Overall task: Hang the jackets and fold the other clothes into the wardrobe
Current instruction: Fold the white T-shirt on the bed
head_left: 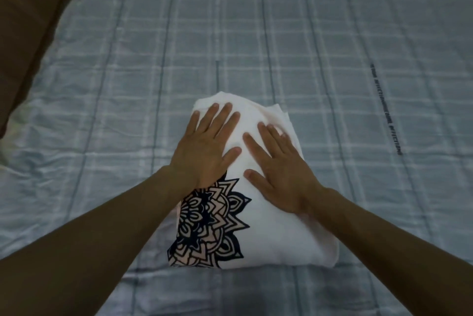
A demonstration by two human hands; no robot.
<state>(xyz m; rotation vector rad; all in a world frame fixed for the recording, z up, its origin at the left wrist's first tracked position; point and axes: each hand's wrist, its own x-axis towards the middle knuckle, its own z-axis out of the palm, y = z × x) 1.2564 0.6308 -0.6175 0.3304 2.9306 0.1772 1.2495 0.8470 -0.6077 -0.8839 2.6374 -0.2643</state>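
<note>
My left hand (204, 148) and right hand (277, 168) both lie flat on the folded white shirt (268, 226), fingers straight and spread, pressing its far half. The shirt sits on the bed (332, 59), on a pale blue checked sheet, its black flower print (210, 226) facing up at the near left edge. A brown pillow (28, 21) lies at the far left.

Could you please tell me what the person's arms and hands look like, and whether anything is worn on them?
The left hand and the right hand are bare: no gloves and no rings that I can see. Neither wrist carries a watch or band. Both forearms are uncovered to the picture's edge; no sleeve shows.
</note>
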